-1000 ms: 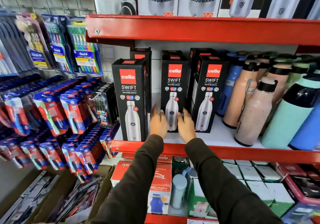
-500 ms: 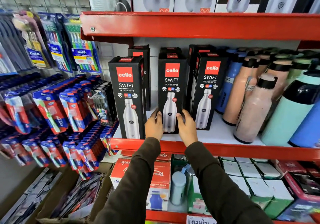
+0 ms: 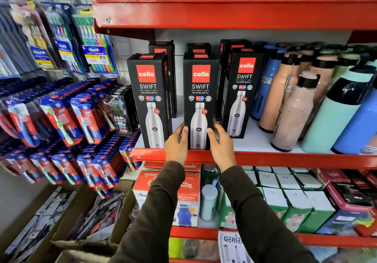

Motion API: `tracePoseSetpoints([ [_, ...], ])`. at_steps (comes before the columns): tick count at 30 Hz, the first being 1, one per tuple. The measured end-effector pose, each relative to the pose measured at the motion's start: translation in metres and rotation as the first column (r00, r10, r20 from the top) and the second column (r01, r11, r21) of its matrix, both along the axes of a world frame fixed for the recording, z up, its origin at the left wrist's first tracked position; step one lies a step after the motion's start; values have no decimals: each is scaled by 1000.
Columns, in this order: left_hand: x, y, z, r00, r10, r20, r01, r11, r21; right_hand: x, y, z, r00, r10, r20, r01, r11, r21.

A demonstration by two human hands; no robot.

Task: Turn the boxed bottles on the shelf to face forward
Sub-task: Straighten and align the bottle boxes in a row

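Note:
Three black Cello Swift bottle boxes stand in a front row on the white shelf (image 3: 251, 142) with the red lip. The middle box (image 3: 200, 91) sits at the front edge, its printed face toward me. My left hand (image 3: 177, 144) grips its lower left side and my right hand (image 3: 221, 146) grips its lower right side. The left box (image 3: 149, 91) also faces forward. The right box (image 3: 241, 87) stands further back and is angled slightly to the left. More black boxes stand behind them, mostly hidden.
Loose bottles in pink (image 3: 293, 112), blue and mint fill the shelf's right part. Toothbrush packs (image 3: 61, 116) hang on the wall at left. The red shelf above (image 3: 224, 12) carries Modware boxes. Assorted boxes (image 3: 285, 201) fill the shelf below.
The middle box has come forward to the shelf's front edge between both hands, level with the left box. My hands stayed on its lower sides.

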State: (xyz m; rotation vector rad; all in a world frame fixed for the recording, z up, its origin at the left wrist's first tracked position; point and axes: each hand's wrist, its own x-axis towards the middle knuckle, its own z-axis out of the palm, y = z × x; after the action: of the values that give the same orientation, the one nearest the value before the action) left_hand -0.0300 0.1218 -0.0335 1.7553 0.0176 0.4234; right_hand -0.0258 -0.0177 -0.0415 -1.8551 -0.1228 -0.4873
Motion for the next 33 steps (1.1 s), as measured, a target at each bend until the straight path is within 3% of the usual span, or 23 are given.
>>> tracePoseSetpoints([
  [12,-5,-5,-1,999,38,26,-37,998,-49,-4,-3,3,1000,29,-7,-29,1000,11],
  [18,-16,-35,-2,894,306,327,-270,951,-152,-4,-21,7,988,-120,95,113,991,75],
  [22,-20,-67,5,844,197,499,-226,974,-3,3,-52,16,958,-246,145,221,960,170],
  [25,-17,-98,12,813,18,582,-119,984,136,15,-76,22,959,-261,113,248,961,121],
  [29,-2,-136,14,842,-159,516,41,971,234,35,-101,27,978,-205,32,203,978,50],
  [33,28,-158,20,955,-79,285,64,996,63,55,-113,27,995,-94,-17,94,996,4],
])
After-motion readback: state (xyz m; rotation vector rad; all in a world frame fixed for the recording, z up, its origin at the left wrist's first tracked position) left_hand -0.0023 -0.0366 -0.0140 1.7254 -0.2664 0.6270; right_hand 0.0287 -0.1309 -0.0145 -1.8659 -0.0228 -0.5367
